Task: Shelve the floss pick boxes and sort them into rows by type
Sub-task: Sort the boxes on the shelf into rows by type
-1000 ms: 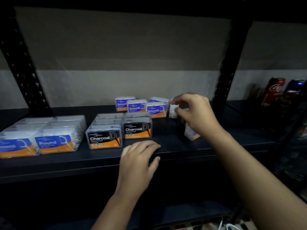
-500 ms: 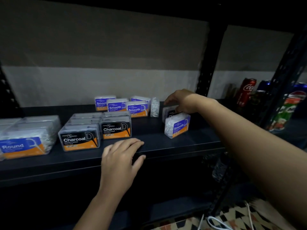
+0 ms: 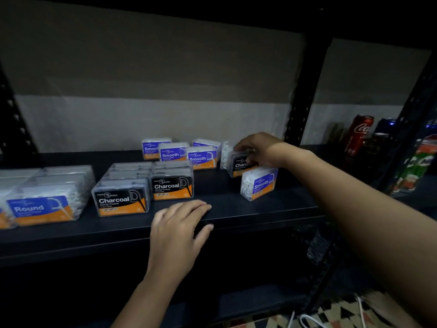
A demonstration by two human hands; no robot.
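**Right hand on a Charcoal box at the back of the shelf**

The dark shelf (image 3: 236, 209) runs across the whole frame, its far corners lost in shadow. At the left edge the Round boxes (image 3: 45, 197) are cut off, so their count can't be told. Centre frame, the Charcoal rows (image 3: 146, 185) sit two wide, front labels clear, the boxes behind hard to separate. Behind them, upper centre, the Smooth boxes (image 3: 179, 152) line up near the wall, the rearmost partly hidden. At far right, drink cans (image 3: 359, 136) are dim and partly masked by the upright post (image 3: 305, 95).

The right hand (image 3: 260, 149) is right of centre, fingers closed over the top of a loose Charcoal box (image 3: 240, 164), its label half covered. Just in front of it stands a tilted Smooth box (image 3: 259, 183), clear of the hand. The left hand (image 3: 177, 228), lower centre, lies flat and slack on the shelf's front lip, holding nothing, just in front of the Charcoal rows.
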